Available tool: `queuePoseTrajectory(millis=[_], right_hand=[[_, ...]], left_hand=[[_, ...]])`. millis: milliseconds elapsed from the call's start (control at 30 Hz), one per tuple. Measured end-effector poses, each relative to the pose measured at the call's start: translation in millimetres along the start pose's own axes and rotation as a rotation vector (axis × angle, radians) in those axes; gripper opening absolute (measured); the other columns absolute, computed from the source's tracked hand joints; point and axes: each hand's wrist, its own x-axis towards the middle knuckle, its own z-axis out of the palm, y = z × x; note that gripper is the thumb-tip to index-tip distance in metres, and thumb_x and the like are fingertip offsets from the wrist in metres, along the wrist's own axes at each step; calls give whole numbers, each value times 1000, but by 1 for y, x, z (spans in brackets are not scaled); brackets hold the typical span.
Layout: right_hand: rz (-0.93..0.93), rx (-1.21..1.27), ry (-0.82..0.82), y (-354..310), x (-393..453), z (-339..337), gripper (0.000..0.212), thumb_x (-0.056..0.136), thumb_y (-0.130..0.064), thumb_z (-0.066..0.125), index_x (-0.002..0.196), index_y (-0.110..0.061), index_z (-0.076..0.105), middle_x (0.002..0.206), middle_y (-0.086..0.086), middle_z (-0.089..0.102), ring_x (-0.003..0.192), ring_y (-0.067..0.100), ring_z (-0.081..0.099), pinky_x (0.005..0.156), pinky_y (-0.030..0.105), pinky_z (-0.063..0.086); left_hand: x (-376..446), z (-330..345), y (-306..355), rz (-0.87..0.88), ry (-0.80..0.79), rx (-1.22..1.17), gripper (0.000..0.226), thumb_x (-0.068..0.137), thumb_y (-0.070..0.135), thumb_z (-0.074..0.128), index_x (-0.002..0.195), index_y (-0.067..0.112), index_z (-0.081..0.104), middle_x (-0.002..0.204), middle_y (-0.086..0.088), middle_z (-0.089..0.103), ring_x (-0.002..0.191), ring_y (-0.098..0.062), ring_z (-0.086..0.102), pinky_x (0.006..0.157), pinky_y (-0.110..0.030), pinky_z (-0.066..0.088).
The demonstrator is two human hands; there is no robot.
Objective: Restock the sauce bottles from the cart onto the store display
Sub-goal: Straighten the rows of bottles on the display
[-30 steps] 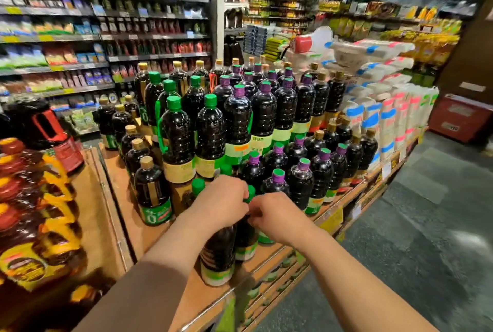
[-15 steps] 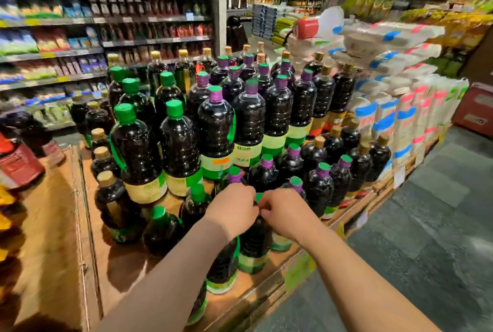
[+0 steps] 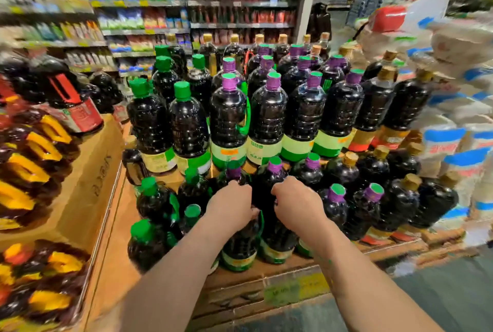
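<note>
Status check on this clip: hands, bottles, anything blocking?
Left hand and right hand each closed on a front-row sauce bottle's top. Both bottles upright on the display shelf. Neighbouring bottles packed tight; nothing else blocking.

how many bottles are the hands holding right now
2. The left hand grips the left bottle; the right hand grips the right bottle beside it, both at the front edge of the shelf. Caps hidden.

Dark, near-black sauce bottles are being shown w/ light-green labels; caps are being seen in green at left, purple caps w/ green tops at centre; tan caps at right; yellow handles on dark jugs at far left; brown cardboard display.
</note>
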Motion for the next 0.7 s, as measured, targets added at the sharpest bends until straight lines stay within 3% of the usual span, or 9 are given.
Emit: queuePoseTrajectory(millis=[100,200,267,333,467,567,700], right_hand=[[61,-83,7,22,2,-5,21,91,-34,56,109,-22,58,114,5,45,86,27,61,59,34,42],[8,26,-46,40,8,-1,38,89,-47,58,119,-24,56,117,7,47,96,28,60,70,36,49],[-70,110,-56,43,12,4,41,87,-42,63,121,-20,58,114,7,56,103,26,58,81,36,48],[-120,140,-60,45,15,4,38,85,-37,67,116,-17,61,108,6,62,102,25,57,81,34,47],[-158,199,-171,53,23,-7,36,77,-32,74,108,-13,67,92,2,63,87,19,60,69,27,47],[-184,214,-210,55,23,-12,31,73,-29,76,98,-13,70,76,-2,61,72,16,59,60,28,48],[-197,185,-230,53,26,-13,17,71,-22,72,76,-5,70,65,7,69,60,18,65,53,30,53]], left_hand=[[0,8,10,-127,51,6,55,93,50,56,128,10,43,110,-11,56,95,-30,60,71,-37,53],[1,10,18,-210,84,51,57,94,50,53,135,11,39,97,-6,61,88,-28,63,57,-34,46],[-1,9,22,-229,87,105,53,95,50,51,132,13,41,96,-5,63,87,-27,64,57,-33,45],[-1,8,23,-223,94,161,51,96,50,49,130,13,42,93,-5,64,83,-26,65,54,-32,45],[-1,9,19,-194,119,152,41,97,46,49,118,11,47,68,1,48,64,-23,54,47,-30,39],[0,12,18,-186,140,79,32,97,42,50,107,12,48,68,3,50,62,-23,55,48,-31,41],[-4,14,23,-164,184,126,31,96,42,49,105,13,47,74,1,55,70,-25,62,49,-30,40]])
